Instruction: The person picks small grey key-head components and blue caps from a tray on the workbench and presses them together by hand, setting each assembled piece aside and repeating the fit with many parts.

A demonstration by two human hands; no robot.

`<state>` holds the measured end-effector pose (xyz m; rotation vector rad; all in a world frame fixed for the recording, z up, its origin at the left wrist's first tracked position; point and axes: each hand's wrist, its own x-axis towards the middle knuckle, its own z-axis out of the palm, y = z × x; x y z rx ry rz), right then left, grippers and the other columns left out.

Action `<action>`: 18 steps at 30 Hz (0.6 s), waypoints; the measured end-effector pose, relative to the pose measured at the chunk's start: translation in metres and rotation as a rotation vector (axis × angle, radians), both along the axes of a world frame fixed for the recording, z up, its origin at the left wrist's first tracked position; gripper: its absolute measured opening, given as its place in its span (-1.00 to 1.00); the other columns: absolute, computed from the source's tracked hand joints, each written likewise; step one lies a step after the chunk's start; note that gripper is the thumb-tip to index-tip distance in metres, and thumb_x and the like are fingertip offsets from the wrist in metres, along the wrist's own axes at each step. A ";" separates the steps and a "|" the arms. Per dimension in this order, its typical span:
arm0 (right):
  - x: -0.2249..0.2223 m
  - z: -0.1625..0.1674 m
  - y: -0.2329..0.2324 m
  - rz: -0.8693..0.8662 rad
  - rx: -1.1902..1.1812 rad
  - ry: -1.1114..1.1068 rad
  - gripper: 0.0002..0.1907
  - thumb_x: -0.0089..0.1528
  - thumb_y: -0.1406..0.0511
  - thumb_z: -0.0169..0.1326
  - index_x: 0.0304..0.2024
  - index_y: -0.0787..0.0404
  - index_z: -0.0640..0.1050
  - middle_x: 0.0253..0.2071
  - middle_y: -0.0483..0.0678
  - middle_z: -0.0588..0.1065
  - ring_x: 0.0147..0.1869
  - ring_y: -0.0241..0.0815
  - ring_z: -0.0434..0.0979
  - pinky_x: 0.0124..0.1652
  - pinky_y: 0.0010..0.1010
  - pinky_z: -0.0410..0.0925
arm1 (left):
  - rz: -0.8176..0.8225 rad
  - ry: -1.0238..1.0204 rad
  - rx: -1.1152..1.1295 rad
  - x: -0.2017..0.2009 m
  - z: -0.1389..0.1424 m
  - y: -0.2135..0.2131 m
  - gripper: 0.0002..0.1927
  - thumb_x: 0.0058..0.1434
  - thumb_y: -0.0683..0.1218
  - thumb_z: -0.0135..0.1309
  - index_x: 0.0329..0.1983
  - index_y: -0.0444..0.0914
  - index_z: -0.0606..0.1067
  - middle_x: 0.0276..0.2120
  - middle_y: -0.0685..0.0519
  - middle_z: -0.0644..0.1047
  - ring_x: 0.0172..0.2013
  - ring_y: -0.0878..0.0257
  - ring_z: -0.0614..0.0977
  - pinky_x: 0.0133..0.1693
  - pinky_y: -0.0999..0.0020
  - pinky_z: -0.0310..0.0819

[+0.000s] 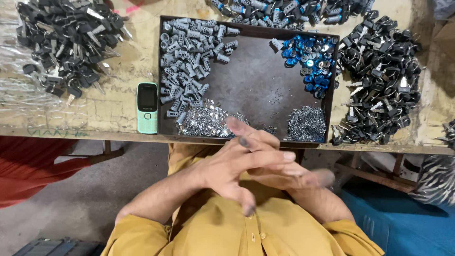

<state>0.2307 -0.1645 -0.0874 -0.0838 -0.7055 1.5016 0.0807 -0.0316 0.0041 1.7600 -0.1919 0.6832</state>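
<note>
Tray [251, 83], dark and rectangular, lies on the table [118, 102] just beyond the 2 hands and is the nearest thing to them. In its left part sits a heap of grey ribbed cylinders [194, 52]; at its near edge a mound of small shiny metal bits [206, 121]; in its near right corner a bundle of thin silvery wire pieces [307, 124]; in its far right corner a cluster of blue round caps [307, 59]. The middle of the tray is bare dark metal with a few specks.

Just left of the tray a mint-green push-button phone [147, 107] lies flat, its dark screen up. Far left on the table is a pile of black-headed keys [71, 38]; to the right of the tray is a pile of black ring-shaped parts [379, 76]; along the far edge is a row of grey and blue parts [284, 9]. Clear plastic film lies at the far left of the table.

The left hand [232, 173] and the right hand [289, 178] are held above the lap, in front of the table's near edge, palms pressed together with the fingers crossing. The grip of each is flat and spread, pinching nothing; only hand touches hand. The fingertips [249, 209] are smudged dark. The person wears a mustard-yellow shirt [237, 232].
</note>
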 end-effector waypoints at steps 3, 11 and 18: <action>0.013 -0.015 -0.007 -0.032 0.024 -0.063 -0.04 0.21 -0.38 -0.16 0.34 0.15 0.46 0.56 0.11 0.24 0.64 -0.36 -0.05 0.25 -0.52 0.21 | -0.076 -0.055 -0.088 0.000 -0.007 0.000 -0.01 0.24 0.61 -0.17 0.56 -0.03 0.18 0.27 -0.11 0.43 0.17 -0.01 0.50 0.17 0.04 0.37; 0.033 0.088 0.036 -0.073 0.163 -0.722 -0.30 0.44 -0.22 -0.41 0.21 0.12 0.41 0.30 0.22 0.36 0.48 0.31 0.27 0.49 0.29 0.12 | -0.023 -0.027 -0.112 0.002 0.003 -0.015 -0.14 0.41 0.57 -0.34 0.57 0.00 0.11 0.53 -0.26 0.04 0.53 -0.08 0.01 0.49 -0.11 -0.11; 0.022 0.109 0.052 -0.274 0.085 -0.891 -0.54 0.44 -0.08 -0.07 -0.20 0.12 0.56 -0.10 0.05 0.42 -0.05 0.04 0.48 -0.03 -0.06 0.45 | -0.028 -0.021 -0.123 0.008 -0.005 -0.020 -0.15 0.36 0.57 -0.38 0.53 0.04 0.13 0.54 -0.32 -0.14 0.58 -0.25 -0.37 0.53 -0.26 -0.42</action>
